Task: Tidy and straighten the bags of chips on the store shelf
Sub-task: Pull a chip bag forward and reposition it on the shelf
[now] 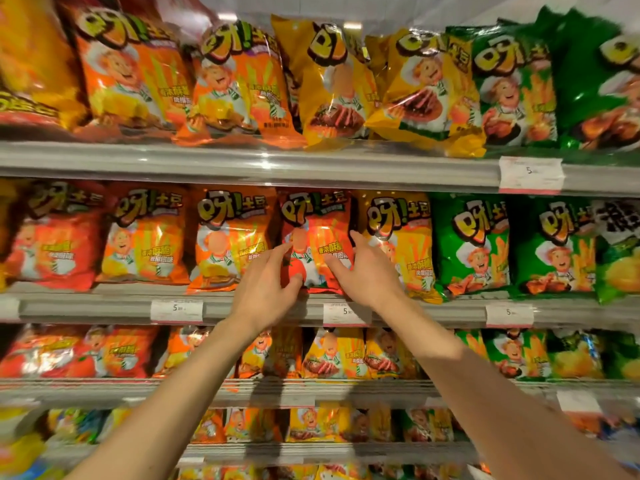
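Both hands reach up to the second shelf (242, 308) from the top, meeting on one red-orange bag (317, 223) of chips that stands upright near the middle of that row. The left hand (266, 282) lies against the bag's lower left part, fingers fairly straight and spread, thumb touching the bag's bottom edge; its grip is apart, touching rather than clamped. The right hand (369, 271) rests on the bag's right side, fingers straight across the front and thumb pointing up along the right edge, its grip also apart.

On this shelf eight bags show at the front: four in orange or red, counting the one being touched, then one yellow bag (398, 237) just right of it and partly behind the right hand, two green bags (471, 237) further right, and a darker bag cut off at the right edge. The top shelf (242, 161) carries seven bags: one at the far left, two orange, two yellow, two green. Three price tags (176, 310) sit on the second shelf's front rail, and one on the top shelf's rail. Lower shelves hold more bags, too blurred to count.
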Available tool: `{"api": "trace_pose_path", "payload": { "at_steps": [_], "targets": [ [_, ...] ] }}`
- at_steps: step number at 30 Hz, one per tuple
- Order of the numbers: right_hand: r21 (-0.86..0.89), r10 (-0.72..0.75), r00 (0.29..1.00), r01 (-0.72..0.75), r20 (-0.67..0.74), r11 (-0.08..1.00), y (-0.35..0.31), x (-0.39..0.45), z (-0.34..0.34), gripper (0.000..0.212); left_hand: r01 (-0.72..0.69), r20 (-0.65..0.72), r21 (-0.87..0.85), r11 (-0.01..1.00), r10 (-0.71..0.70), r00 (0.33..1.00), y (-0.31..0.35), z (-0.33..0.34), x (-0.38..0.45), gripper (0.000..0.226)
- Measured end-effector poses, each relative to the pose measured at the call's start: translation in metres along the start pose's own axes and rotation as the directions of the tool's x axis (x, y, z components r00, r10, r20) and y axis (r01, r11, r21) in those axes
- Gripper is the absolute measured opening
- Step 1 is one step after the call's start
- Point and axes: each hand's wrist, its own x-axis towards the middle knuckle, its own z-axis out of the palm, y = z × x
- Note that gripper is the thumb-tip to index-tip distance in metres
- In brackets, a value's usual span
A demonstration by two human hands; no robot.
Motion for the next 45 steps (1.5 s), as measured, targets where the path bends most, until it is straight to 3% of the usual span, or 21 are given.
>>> {"api": "trace_pose_path", "payload": {
  "at_steps": [6,12,15,21,30,38,45],
  "targets": [
    [0.272,0.062,0.993,-0.033,-0.098,0.962,0.001,0.007,-0.013,0.075,0.065,-0.046,-0.298,0.952,-0.082,0.996,0.002,-0.001,-0.003,0.061],
    [0.52,0.136,0.989,-0.087,-0.056,0.85,0.013,0.004,-0.025,0.065,0.082,-0.089,-0.567,0.819,-0.16,0.983,0.024,0.001,-0.005,0.046],
    [0.577,0.142,0.989,-0.089,-0.046,0.812,0.023,-0.008,-0.029,0.06,0.137,-0.062,-0.628,0.766,-0.225,0.972,0.036,0.006,-0.006,0.05],
    [0.699,0.094,0.996,-0.071,0.006,0.711,0.045,-0.033,-0.021,0.052,0.249,0.044,-0.665,0.705,-0.296,0.954,0.049,0.013,-0.025,0.06],
    [0.758,0.143,0.989,-0.12,0.035,0.641,0.027,-0.092,-0.003,0.037,0.204,0.071,-0.712,0.671,-0.22,0.973,0.036,-0.009,-0.08,0.053],
    [0.827,0.24,0.971,-0.135,0.0,0.546,-0.071,-0.174,0.046,0.048,0.185,0.084,-0.728,0.66,-0.181,0.98,-0.042,-0.078,-0.146,0.053],
    [0.846,0.189,0.979,-0.17,0.084,0.506,-0.172,-0.185,0.102,0.035,0.222,0.073,-0.689,0.69,-0.238,0.968,-0.13,-0.155,-0.178,0.05]
  ]
}}
